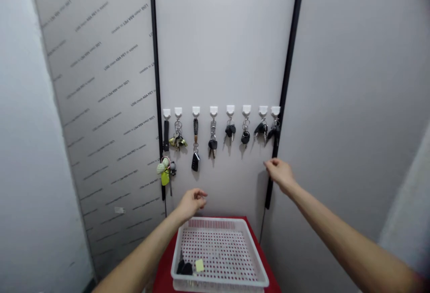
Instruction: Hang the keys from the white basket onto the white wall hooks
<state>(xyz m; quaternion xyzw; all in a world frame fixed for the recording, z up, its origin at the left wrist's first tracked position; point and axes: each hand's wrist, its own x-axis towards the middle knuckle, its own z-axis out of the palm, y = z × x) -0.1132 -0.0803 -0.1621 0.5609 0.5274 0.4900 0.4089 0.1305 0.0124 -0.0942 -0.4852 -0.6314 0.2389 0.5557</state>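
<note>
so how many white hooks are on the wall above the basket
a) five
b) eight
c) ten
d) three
b: the row of white hooks counts eight across, each with a key bunch hanging from it, above the white basket.

A: Quantity of wall hooks (230, 110)?
B: Eight, one row. Each carries one key bunch (212, 137); eight bunches total.
A: Baskets?
B: One white basket (258, 264), near. Inside it: one dark key (184, 268), one yellow tag (199, 265).
</note>
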